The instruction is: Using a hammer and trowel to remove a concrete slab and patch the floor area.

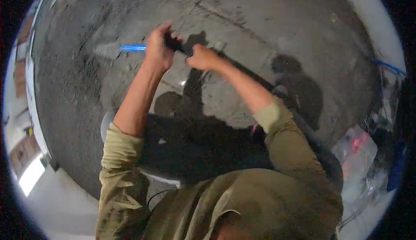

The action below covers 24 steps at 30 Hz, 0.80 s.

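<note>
My left hand (159, 46) is curled around a dark object (174, 41) above a rough grey, cement-like surface (234, 19). My right hand (200, 57) is closed on the same object, a little lower and to the right. A bright blue cylindrical piece (132, 48) sticks out to the left behind my left hand; whether that hand touches it, I cannot tell. The dark object's full shape is hard to separate from the shadows beneath.
A pale plastic bag (353, 151) with pink marking lies at the right among dark items. A blue bar (390, 67) is at the right rim. A pale edging strip (34, 110) curves along the left. Shadows cover much of the middle ground.
</note>
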{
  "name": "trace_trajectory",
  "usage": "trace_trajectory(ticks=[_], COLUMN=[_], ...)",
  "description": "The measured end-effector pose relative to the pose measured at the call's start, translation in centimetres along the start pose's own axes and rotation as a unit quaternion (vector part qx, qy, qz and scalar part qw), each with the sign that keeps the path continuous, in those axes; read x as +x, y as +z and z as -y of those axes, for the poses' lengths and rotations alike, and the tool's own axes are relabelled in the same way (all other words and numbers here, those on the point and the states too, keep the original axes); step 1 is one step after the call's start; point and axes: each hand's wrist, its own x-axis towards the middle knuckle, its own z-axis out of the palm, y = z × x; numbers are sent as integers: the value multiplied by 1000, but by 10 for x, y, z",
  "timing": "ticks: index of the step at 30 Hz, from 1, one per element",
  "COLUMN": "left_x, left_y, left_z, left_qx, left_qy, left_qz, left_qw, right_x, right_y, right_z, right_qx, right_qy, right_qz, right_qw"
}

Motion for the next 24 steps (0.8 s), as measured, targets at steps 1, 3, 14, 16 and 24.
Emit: trace_trajectory(ticks=[1, 3, 14, 16, 24], left_x=[-1, -13, -201, -230, -281], left_y=[1, -3, 57, 47, -186], left_z=[2, -21, -127, -140, -117], left_qx=[-4, 64, 363, 452, 429], left_qy=[-1, -19, 537, 588, 362], left_qz=[-8, -12, -27, -126, -298], left_qw=[1000, 998, 761, 659, 772], right_x=[7, 2, -44, -21, -11], right_y=[4, -13, -49, -54, -17], right_z=[-23, -13, 116, 109, 62], right_qx=[-51, 15, 113, 180, 18], right_qy=[-5, 60, -255, -305, -240], right_qz=[-52, 103, -37, -39, -118], right_qw=[997, 993, 960, 934, 963])
